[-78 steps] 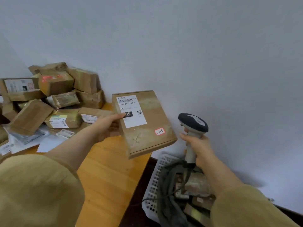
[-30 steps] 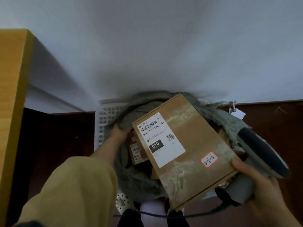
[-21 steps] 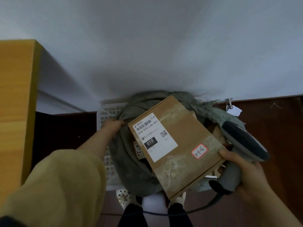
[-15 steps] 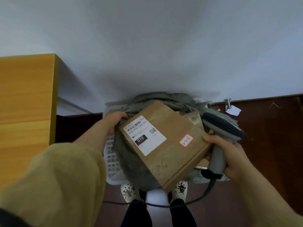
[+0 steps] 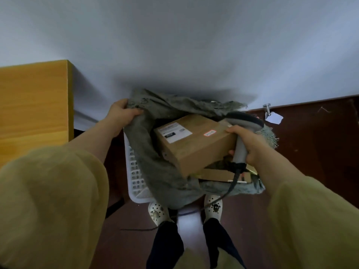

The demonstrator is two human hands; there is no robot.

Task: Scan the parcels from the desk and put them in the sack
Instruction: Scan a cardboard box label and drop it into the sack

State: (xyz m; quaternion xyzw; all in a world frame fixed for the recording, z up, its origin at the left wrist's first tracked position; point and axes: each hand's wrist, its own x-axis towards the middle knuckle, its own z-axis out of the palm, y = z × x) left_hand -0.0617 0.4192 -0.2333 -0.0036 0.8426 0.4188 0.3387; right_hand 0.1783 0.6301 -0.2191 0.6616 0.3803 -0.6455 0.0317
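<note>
The right hand (image 5: 246, 144) is seen closed round the scanner (image 5: 240, 150) handle, with the parcel (image 5: 194, 144) pinched at its far corner between the thumb and a fingertip. The left hand (image 5: 120, 115) is clenched on the rim of the sack (image 5: 155, 171), which is pulled up and open.

Compared with half a second ago, the parcel has been lowered and tipped. Its near corner is now sunk inside the sack mouth, so the drop is judged almost done and only the release remains.

That corner is pressed close to the sack's left wall, and another box (image 5: 217, 174) lies just beneath it. The scanner cable (image 5: 231, 188) is draped over the near rim and could be snagged. More room is left toward the far side of the mouth. The basket (image 5: 134, 171) sits around the sack, and the tabletop (image 5: 33, 105) edge stands well apart on the left.
</note>
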